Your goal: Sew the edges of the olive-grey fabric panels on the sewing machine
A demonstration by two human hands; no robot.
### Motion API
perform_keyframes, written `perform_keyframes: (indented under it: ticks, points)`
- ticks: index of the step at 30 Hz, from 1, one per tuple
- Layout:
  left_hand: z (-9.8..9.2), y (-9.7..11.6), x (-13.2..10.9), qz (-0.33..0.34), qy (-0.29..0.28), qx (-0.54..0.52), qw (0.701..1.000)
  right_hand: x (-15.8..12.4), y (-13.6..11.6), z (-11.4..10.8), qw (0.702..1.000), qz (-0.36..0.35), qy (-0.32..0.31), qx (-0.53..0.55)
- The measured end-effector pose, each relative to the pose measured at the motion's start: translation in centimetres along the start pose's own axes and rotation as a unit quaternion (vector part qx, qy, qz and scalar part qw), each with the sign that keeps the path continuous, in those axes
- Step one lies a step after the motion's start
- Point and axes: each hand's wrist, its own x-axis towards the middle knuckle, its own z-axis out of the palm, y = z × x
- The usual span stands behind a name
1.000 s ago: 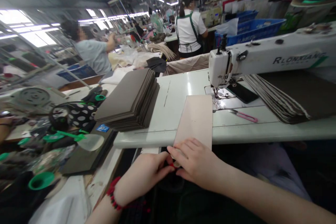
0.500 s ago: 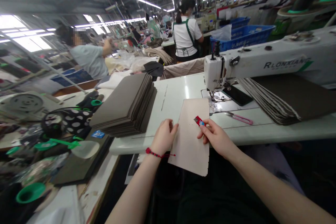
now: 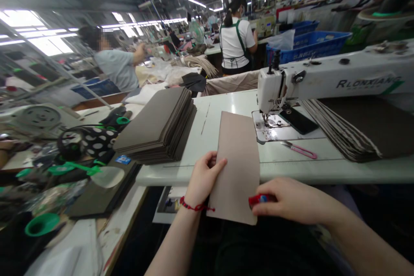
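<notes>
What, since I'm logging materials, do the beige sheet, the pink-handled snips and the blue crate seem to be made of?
Beige sheet: matte, stiff-looking, jutting past the table with little sag; card or leatherette, I can't tell.
Pink-handled snips: thin silvery tip, likely metal; smooth pink handle, plastic or painted metal.
Blue crate: probably moulded plastic, given its even colour and pale lettering.

The sheet (image 3: 238, 155) is pinkish-beige, the small item (image 3: 259, 199) red and blue, the stack (image 3: 152, 120) grey-brown, the cloth (image 3: 99, 139) black with white dots, the snips (image 3: 304, 152) pink.
</notes>
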Motion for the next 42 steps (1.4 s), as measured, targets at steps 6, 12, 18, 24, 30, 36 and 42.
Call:
perform_keyframes:
  ticks: [6,12,18,24,30,36,42]
  points:
    - [0.7,1.6,-2.6,0.030,0.021,0.005,0.999,2.6,-0.6,1.1,0.951,-0.054,0.155,0.260]
    - [1.5,2.4,-4.4,0.050,0.027,0.007,0.998,5.4,-0.6,2.4,0.908,-0.018,0.188,0.375]
    - [2.0,3.2,-4.8,0.038,0.010,-0.038,0.999,5.3,-1.4,1.9,0.912,-0.003,0.213,0.349]
    - [2.4,3.9,-4.9,0.028,-0.009,-0.068,0.997,5.1,-1.4,1.9,0.924,-0.023,0.226,0.308]
    - [2.4,4.4,-5.0,0.011,-0.022,-0.094,0.995,5.0,-1.4,1.9,0.927,-0.031,0.243,0.285]
    - [2.4,4.4,-5.0,0.002,-0.028,-0.123,0.992,4.7,-1.9,1.6,0.936,-0.028,0.257,0.239]
    - [2.4,4.3,-5.0,-0.004,-0.029,-0.127,0.991,4.5,-2.1,1.5,0.940,-0.031,0.263,0.214]
